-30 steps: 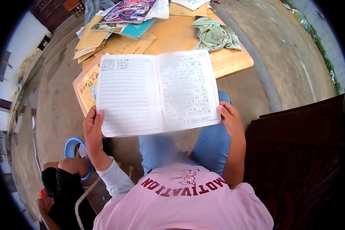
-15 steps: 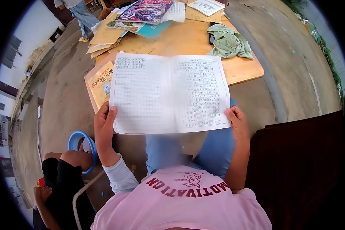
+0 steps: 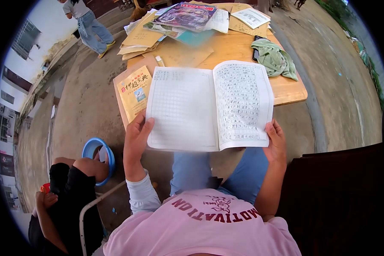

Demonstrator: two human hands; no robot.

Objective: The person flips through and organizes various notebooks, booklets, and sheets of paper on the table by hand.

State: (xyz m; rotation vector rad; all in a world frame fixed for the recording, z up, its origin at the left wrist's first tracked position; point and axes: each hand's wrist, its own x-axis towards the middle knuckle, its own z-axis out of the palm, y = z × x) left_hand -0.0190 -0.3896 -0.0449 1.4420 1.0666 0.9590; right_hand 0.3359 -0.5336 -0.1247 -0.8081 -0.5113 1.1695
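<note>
We are pinching an open notebook [image 3: 183, 113], left hand [image 3: 136, 137] on its left edge, right hand [image 3: 276, 141] on its right, ideally leaving the writing [image 3: 243, 102] uncovered

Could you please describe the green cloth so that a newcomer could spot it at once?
Find the wooden table beyond the open notebook. Near the table's right edge, by a dark phone, lies the green cloth. Its crumpled folds set it apart from the flat papers farther left.

The wooden table [image 3: 288, 91] bears brown envelopes [image 3: 141, 37], green cloth [image 3: 276, 59] and phone [image 3: 255, 53].
</note>
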